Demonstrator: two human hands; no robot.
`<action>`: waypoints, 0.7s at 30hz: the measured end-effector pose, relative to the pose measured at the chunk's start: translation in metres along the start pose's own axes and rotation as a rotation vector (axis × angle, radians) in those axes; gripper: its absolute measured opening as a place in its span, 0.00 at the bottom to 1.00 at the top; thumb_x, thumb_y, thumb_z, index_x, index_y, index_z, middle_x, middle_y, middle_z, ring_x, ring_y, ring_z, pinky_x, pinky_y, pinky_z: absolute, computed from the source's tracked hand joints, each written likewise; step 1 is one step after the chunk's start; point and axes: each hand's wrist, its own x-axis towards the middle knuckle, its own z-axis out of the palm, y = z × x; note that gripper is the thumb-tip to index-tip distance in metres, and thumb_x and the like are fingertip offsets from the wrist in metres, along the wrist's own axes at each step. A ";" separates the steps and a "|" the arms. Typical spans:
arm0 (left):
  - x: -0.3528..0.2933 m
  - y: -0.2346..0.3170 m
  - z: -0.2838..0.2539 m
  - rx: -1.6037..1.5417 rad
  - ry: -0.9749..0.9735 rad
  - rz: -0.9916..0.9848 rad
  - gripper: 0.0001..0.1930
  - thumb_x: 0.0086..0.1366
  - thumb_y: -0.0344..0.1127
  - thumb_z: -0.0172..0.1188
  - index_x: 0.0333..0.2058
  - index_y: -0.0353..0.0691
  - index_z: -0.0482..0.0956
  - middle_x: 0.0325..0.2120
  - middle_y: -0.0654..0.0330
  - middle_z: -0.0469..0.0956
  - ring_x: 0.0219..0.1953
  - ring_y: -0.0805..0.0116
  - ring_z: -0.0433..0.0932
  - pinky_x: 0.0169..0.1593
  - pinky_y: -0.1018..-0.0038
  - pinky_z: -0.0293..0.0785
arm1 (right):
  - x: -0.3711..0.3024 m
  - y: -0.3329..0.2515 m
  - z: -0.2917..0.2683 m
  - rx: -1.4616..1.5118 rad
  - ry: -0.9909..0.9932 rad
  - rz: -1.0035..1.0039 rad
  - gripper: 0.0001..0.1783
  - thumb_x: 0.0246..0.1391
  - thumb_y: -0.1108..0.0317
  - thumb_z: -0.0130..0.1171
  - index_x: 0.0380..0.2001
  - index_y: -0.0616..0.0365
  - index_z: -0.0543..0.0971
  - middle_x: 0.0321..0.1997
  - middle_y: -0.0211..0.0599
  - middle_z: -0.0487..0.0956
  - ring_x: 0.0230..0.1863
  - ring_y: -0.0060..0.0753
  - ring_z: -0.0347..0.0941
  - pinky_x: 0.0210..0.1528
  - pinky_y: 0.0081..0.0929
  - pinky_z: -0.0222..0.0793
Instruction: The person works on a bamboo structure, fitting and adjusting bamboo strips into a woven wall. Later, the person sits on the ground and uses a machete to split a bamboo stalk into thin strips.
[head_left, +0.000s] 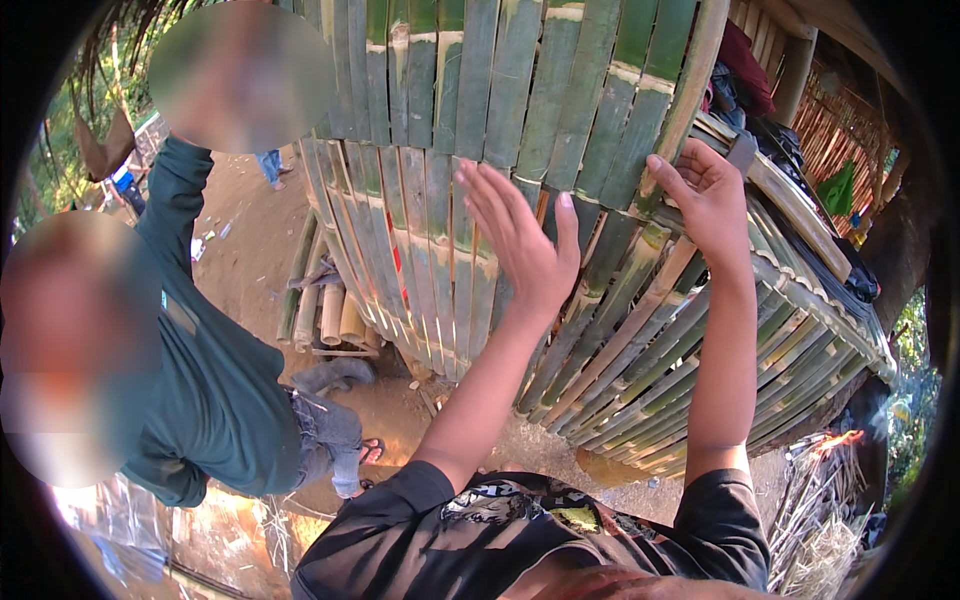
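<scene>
In front of me stands an upright panel of split green bamboo slats, its upper row overlapping a lower row of bamboo slats. My left hand is raised against the slats with fingers stretched out and thumb apart, holding nothing; whether the palm touches them I cannot tell. My right hand is closed at the lower right corner of the upper panel, thumb and bent fingers around the bamboo edge strip. Part of its grip is hidden.
A person in a teal shirt stands close on my left, one arm raised. Cut bamboo poles lie on the ground beyond. At right, a slatted bamboo ledge juts out, with clothes above and a small fire with sticks below.
</scene>
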 end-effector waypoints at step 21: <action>-0.073 -0.027 -0.071 -0.005 -0.121 0.017 0.33 0.71 0.38 0.60 0.70 0.33 0.61 0.75 0.41 0.47 0.75 0.37 0.51 0.72 0.48 0.58 | -0.007 0.036 -0.042 -0.083 0.287 -0.387 0.22 0.75 0.61 0.52 0.61 0.69 0.74 0.58 0.49 0.80 0.57 0.40 0.80 0.62 0.36 0.77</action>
